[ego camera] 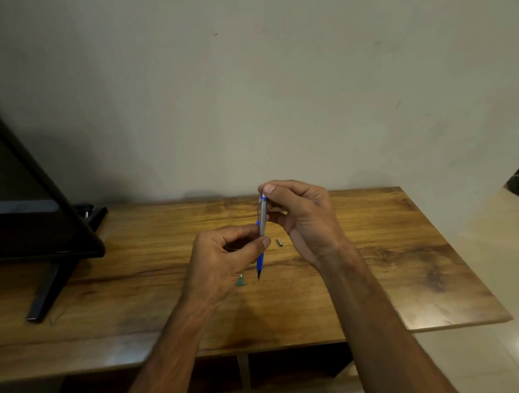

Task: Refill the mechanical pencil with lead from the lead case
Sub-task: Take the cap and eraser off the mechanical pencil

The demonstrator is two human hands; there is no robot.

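The mechanical pencil (pixel 261 226), silver above and blue below, stands nearly upright above the wooden table (pixel 166 278), tip down. My left hand (pixel 222 259) pinches its middle between thumb and fingers. My right hand (pixel 299 215) has thumb and forefinger closed on the pencil's top end. A small dark metal cap (pixel 279 242) lies on the table just right of the pencil. A green object (pixel 241 280), possibly the lead case, peeks out from under my left hand; most of it is hidden.
A dark flat screen (pixel 24 195) on a black stand (pixel 45 288) takes up the table's left side. A wall runs along the back edge. The table ends at right above a tiled floor (pixel 500 272); open shelves sit below the front edge.
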